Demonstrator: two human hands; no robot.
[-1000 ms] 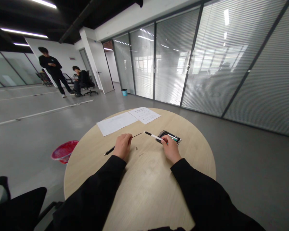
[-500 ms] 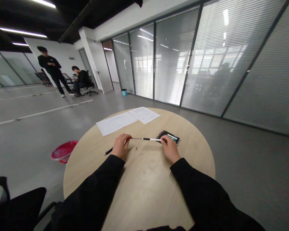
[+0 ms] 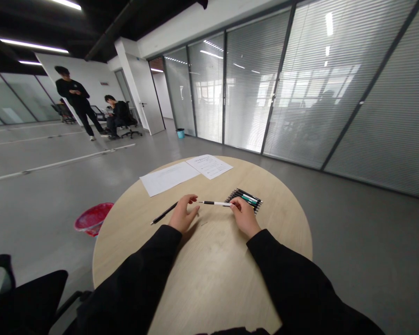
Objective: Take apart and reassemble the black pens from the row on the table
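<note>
While right hand [image 3: 245, 217] pinches slim white-black pen [image 3: 214, 203], left hand [image 3: 182, 214] lies open beside its thin tip, above round wood-grain table [image 3: 209, 274].

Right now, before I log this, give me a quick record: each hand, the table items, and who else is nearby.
right hand: gripping a white-and-black pen
left hand: open, near that pen's tip, not clearly touching it
loose pen: black pen, on the table by the left hand
pen bundle: on the table, just past the right hand
papers: two sheets at the far edge
table: round, light wood
others: one person standing, one person seated, both far off
</note>
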